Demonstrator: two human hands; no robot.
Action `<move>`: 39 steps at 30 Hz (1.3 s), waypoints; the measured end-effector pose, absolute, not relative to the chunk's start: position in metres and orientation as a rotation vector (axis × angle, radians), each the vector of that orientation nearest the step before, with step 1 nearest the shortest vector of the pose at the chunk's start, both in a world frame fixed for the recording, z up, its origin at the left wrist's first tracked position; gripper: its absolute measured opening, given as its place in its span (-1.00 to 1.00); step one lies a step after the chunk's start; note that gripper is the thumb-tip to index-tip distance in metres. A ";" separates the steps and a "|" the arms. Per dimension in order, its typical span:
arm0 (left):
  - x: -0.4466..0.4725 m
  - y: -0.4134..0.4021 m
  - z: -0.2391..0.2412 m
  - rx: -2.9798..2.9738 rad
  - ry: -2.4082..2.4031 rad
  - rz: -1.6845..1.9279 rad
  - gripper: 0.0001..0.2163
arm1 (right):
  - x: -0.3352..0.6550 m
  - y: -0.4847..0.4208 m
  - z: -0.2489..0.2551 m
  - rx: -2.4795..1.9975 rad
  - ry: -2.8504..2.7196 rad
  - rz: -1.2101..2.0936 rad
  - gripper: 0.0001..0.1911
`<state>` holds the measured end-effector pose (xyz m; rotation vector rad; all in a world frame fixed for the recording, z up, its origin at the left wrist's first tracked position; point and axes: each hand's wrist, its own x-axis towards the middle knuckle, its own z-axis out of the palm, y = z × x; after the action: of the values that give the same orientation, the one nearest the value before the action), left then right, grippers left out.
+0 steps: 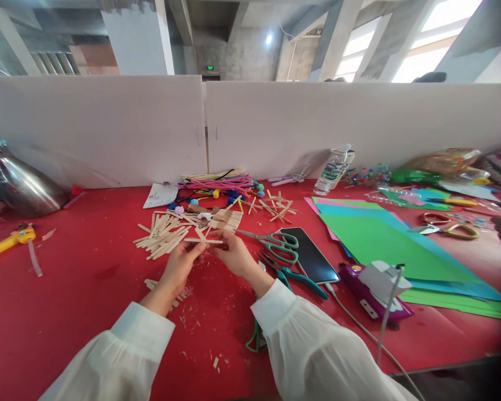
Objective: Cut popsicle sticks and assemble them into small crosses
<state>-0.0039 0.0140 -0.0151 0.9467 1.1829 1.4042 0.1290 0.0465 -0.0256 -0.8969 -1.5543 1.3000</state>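
Note:
My left hand (181, 265) and my right hand (232, 253) meet over the red table, both closed on a small star shape of crossed craft sticks (204, 240). The left thumb and fingers pinch its near left side, while the right fingers grip its right end. Just beyond and left of the hands lies a loose pile of craft sticks (161, 236). Flat pieces of stick (226, 219) sit close behind my right hand. Scissors with green handles (281, 245) and blue-handled pliers (303, 281) rest right of that hand. Part of the star is hidden by my fingers.
A phone (311, 256) with a cable, a purple-and-white power strip (373, 289) and coloured paper sheets (371, 239) lie right. Behind stand a water bottle (334, 170) and pink pipe cleaners (219, 184). Leftward are a steel jug (29, 184) and a yellow glue gun (10, 242).

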 end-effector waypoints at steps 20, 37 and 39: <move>-0.003 0.015 -0.016 0.862 1.204 1.496 -0.61 | 0.122 0.040 -0.024 -1.133 -1.517 1.159 -0.83; -0.007 0.018 -0.024 0.951 1.269 1.627 -0.63 | 0.125 0.039 -0.017 -0.914 -1.168 1.571 -0.77; -0.007 0.018 -0.024 0.999 1.249 1.621 -0.64 | 0.125 0.038 -0.017 -0.908 -1.139 1.586 -0.78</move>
<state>-0.0075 0.0180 -0.0235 0.9987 1.2491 1.6210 0.1250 0.0383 -0.0167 -0.9078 -1.1390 1.5856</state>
